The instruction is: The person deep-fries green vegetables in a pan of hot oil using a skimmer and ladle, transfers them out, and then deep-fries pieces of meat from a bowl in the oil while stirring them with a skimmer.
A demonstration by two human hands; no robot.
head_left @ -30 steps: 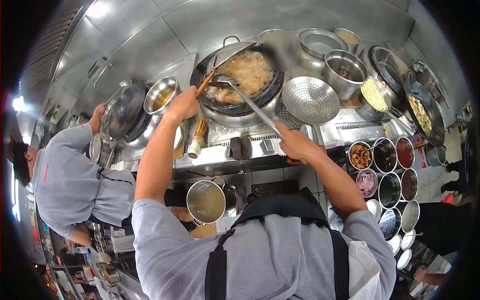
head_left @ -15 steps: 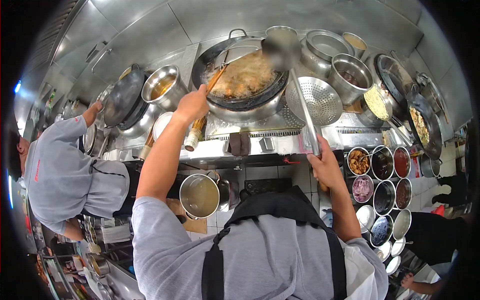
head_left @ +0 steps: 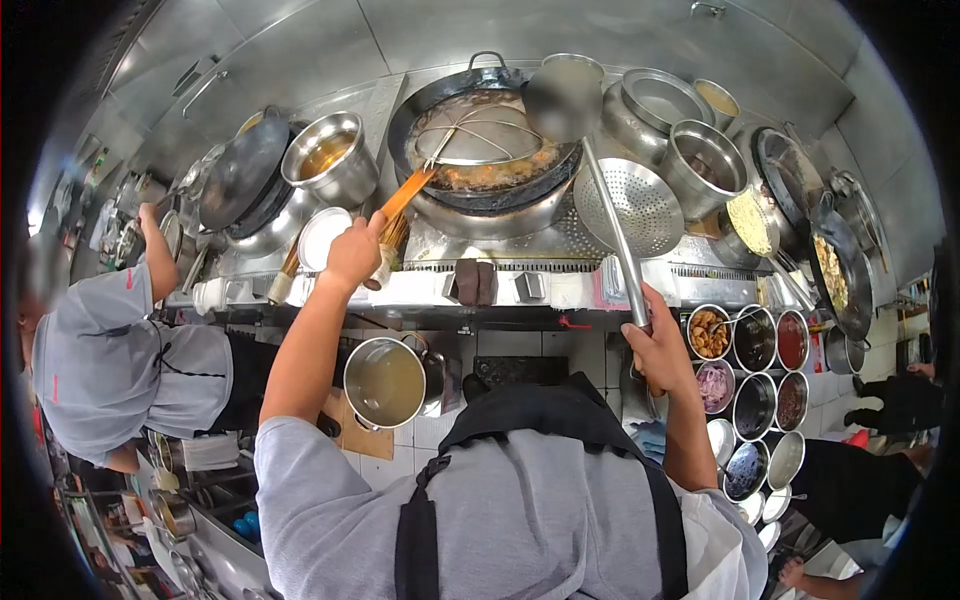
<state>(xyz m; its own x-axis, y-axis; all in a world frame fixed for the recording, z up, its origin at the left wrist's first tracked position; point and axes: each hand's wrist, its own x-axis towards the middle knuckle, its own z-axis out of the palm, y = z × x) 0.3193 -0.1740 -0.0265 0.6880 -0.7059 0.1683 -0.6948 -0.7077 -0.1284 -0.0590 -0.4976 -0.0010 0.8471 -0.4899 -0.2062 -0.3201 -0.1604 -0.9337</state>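
Observation:
My left hand (head_left: 354,252) is closed on the wooden handle of a wire skimmer (head_left: 408,190). The skimmer's round mesh head lies over the food and oil in the large black wok (head_left: 398,125). My right hand (head_left: 660,340) grips the long metal handle of a ladle (head_left: 620,240); its blurred round head hangs at the wok's right edge. Browned food (head_left: 500,178) shows at the near side of the wok. Beneath the ladle handle rests a perforated strainer (head_left: 645,205).
A pot of oil (head_left: 330,160) and a tilted black wok (head_left: 245,175) stand left. On the right are a steel pot (head_left: 708,165), a noodle strainer (head_left: 750,222) and several ingredient tins (head_left: 753,338). A large pot (head_left: 385,383) sits below. A co-worker (head_left: 130,350) stands at left.
The skimmer has turned from a tilted position to lying flatter over the wok's food. My right hand has drawn back toward me, and the ladle head has risen off the wok's middle to its right edge.

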